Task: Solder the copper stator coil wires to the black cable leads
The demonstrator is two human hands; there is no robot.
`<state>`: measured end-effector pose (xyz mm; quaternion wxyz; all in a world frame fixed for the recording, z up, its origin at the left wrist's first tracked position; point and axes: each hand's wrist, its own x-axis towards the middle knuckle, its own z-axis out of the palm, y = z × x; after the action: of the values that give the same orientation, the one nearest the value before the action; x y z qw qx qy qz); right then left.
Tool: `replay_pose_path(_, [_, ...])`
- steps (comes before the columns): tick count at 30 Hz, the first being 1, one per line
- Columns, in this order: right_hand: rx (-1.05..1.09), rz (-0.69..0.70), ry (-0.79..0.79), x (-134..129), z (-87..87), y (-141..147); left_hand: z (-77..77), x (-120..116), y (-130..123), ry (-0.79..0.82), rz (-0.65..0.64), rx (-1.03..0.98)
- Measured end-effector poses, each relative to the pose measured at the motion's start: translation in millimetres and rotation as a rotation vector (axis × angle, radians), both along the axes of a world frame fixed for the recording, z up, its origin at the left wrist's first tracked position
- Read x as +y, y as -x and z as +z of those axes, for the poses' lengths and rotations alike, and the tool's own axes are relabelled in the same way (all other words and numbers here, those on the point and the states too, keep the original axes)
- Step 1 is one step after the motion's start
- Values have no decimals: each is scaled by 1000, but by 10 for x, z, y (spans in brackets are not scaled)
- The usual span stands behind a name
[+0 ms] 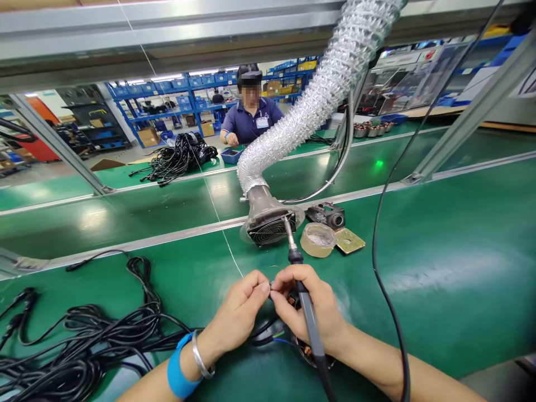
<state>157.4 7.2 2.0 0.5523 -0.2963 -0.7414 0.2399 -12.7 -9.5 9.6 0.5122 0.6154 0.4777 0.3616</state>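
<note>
You seem to be at the stage of readying a fine joint by hand, with the heat held off for now. Your left hand (pixel 237 315) has thumb and forefinger pressed together on a small dark piece (pixel 270 285), too tiny to identify, and your right thumb and forefinger close in on it from the other side. It sits between your fingertips, above a round metal stator with copper windings (pixel 308 351) and beside thin blue and green insulated wires (pixel 278 336). Your right hand (pixel 322 310) also grips a grey-and-black soldering iron with a metal barrel (pixel 309 315), its tip pointing away from you, in front of a black round fan grille (pixel 272 230). A thin whitish strand (pixel 229 245) slants down towards your left hand; whether you hold its end, I cannot tell. The next move probably calls for a steady left pinch, and care to keep the hot tip clear of your fingers.
</note>
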Motion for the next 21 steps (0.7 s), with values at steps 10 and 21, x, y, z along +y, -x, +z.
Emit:
replay_pose_path(10, [-174,71,-240,76,125,-44,164,-84,-8,-103,-75,330])
replay_pose_path(21, [-175,93,-98,197,58,-165,253,27,82,-122,-55,363])
